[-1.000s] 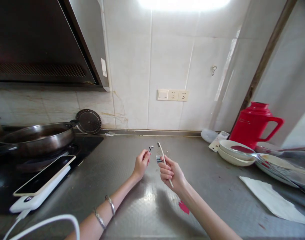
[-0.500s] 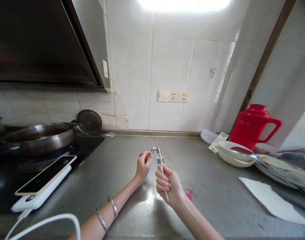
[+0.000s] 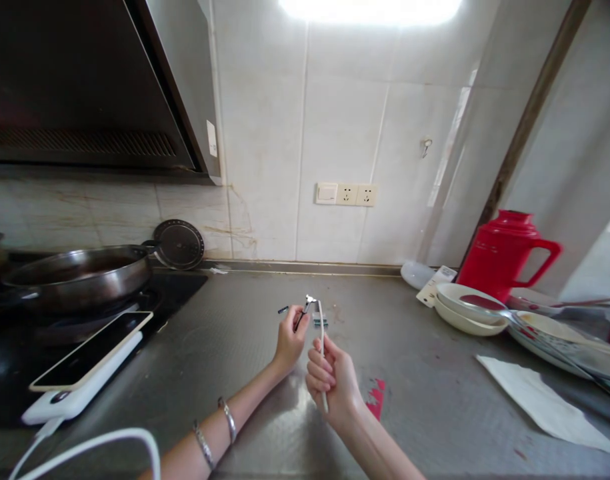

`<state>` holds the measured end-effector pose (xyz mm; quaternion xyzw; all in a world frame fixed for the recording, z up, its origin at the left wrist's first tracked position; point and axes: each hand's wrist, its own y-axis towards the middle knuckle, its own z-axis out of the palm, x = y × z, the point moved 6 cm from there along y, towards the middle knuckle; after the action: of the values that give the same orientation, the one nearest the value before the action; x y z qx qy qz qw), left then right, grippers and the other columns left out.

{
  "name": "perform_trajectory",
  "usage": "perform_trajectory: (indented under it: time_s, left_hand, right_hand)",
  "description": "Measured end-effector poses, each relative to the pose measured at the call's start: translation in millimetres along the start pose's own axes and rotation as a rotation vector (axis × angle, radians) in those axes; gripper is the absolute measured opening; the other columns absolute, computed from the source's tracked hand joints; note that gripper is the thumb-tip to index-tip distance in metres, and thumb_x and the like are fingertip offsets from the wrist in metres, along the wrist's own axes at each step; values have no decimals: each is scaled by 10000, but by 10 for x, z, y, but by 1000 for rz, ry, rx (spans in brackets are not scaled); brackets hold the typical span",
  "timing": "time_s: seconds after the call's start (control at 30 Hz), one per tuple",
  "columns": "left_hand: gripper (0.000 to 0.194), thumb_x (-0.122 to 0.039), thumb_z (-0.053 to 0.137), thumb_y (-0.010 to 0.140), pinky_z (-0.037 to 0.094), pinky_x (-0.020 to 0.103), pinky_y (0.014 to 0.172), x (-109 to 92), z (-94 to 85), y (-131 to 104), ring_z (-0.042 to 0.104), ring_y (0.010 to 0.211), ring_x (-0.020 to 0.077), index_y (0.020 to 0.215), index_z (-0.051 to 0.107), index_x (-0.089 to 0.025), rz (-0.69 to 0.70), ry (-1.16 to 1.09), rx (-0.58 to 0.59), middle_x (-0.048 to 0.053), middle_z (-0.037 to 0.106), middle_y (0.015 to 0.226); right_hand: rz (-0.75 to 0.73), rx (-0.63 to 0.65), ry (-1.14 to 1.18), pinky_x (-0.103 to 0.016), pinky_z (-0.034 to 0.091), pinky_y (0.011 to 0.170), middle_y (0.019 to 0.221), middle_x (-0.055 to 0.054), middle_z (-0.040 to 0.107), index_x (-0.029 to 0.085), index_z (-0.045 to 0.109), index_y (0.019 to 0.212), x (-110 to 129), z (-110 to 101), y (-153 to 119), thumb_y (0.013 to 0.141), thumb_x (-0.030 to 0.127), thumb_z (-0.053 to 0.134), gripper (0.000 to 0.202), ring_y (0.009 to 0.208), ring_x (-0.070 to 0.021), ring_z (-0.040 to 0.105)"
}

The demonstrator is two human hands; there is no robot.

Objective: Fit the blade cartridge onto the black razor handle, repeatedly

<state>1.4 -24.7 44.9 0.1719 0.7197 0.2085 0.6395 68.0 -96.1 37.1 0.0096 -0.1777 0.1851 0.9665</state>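
Two slim tools, one to each hand

Taking the whole view as a dial, look just past six for the left hand (image 3: 291,339), with a grip pinched around the dark handle of a small silver-headed tool (image 3: 309,302). Note a short dark piece (image 3: 283,309) jutting beside those fingers toward ten; unclear whether part of the same tool. At half past five, find the right hand (image 3: 336,381), fisted around a slim pale stick (image 3: 322,333) with a small, bent tip. Raised nearly upright above the surface (image 3: 235,320), pointing to twelve, and close to the silver head; hard to tell whether touching.

Judge both light. Probably stiff in the dark handle, perhaps springy along the pale stick. Likely smooth, so apt to twist under a loose hold. Not obviously fragile, except perhaps at the small ends. Best taken by the lower half of the stick and the middle of the handle. See also a teal-marked packet (image 3: 317,322) just behind the stick, a pan (image 3: 89,280) toward nine and a red flask (image 3: 502,257) at three.
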Motion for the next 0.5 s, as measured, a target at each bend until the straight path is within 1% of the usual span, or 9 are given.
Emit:
perform_trajectory:
  time_s: [0.07,0.17,0.23,0.37,0.43,0.5]
  left_hand:
    - [162,-344,475,817,360,215,588,-16,5,-8,458,607,113,817,496,-184,3,2,4,-33,481,639]
    - [159,-344,485,810,362,215,586,-36,19,-19,456,601,111,812,495,-186,11,-8,12,-36,476,634]
    - [155,-343,496,800,364,212,582,-35,22,-21,458,597,110,804,495,-188,5,-17,6,-37,477,632]
    - [139,-325,519,781,354,202,560,-17,-8,-4,441,568,100,776,490,-189,-12,-22,-34,-46,451,604]
    - [138,-323,521,781,352,199,551,-15,-19,3,440,558,97,774,490,-189,-12,-33,-43,-50,447,594]
    - [144,-330,519,785,355,199,548,-19,-16,1,449,555,96,776,489,-190,-12,-43,-39,-51,455,590]
  right_hand:
    - [-24,-13,28,-118,120,290,389,130,170,170,459,644,48,13,2,844,322,502,255,286,-14,126]
    - [-50,0,46,-110,128,292,393,128,168,170,448,632,119,63,37,862,302,467,266,287,-13,123]
    - [-35,7,34,-109,128,290,392,129,168,172,440,626,73,74,44,861,310,468,273,289,-14,115]
    - [16,-1,16,-118,122,285,389,131,174,175,454,644,-122,45,-11,835,343,506,260,290,-15,106]
    - [10,-6,26,-118,120,286,391,132,169,175,462,652,-130,58,-27,835,339,508,250,290,-15,105]
    - [-22,-24,52,-112,116,287,392,131,157,174,449,633,-69,90,-18,847,322,488,263,290,-13,98]
